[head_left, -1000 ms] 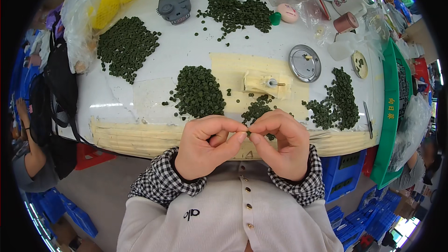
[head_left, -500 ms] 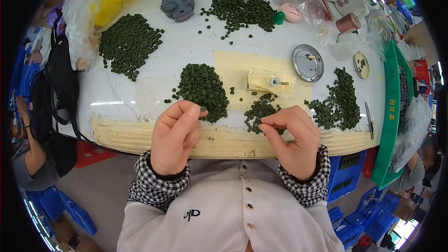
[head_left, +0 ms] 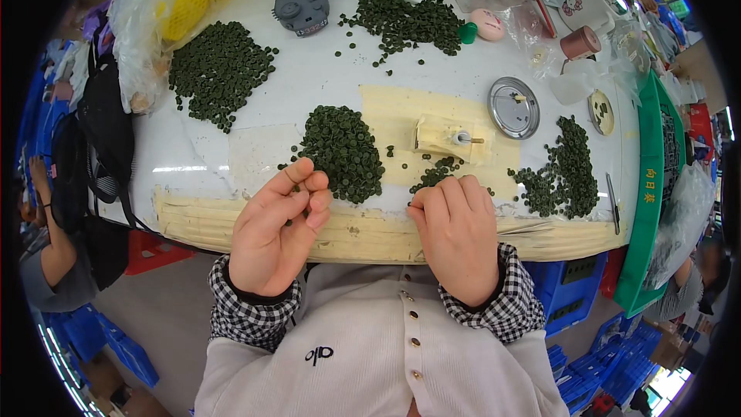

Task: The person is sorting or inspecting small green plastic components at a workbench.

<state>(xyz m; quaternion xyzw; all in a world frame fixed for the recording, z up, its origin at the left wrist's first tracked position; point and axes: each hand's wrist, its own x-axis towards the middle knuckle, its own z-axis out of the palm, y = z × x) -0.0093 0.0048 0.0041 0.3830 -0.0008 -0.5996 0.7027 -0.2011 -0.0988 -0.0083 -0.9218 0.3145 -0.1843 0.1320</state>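
Observation:
My left hand is turned palm up by the table edge with its fingers curled. A small dark green round part shows in the curl, mostly covered by the fingers. Just beyond it lies a heap of dark green round parts. My right hand reaches down, knuckles up, at the near side of a smaller pile of dark green rings. Its thumb and fingertips are drawn together, and anything between them is hidden. Behind that pile, a taped block with a metal pin sits on the table.
More green parts lie in heaps at the left, back and right. A grey model turret stands at the back. To the right are a round metal lid, tweezers and a green tray.
My left hand has moved slightly left and rolled palm up, its part now deeper among the fingers. My right hand has moved left and turned knuckles up, over the small pile.

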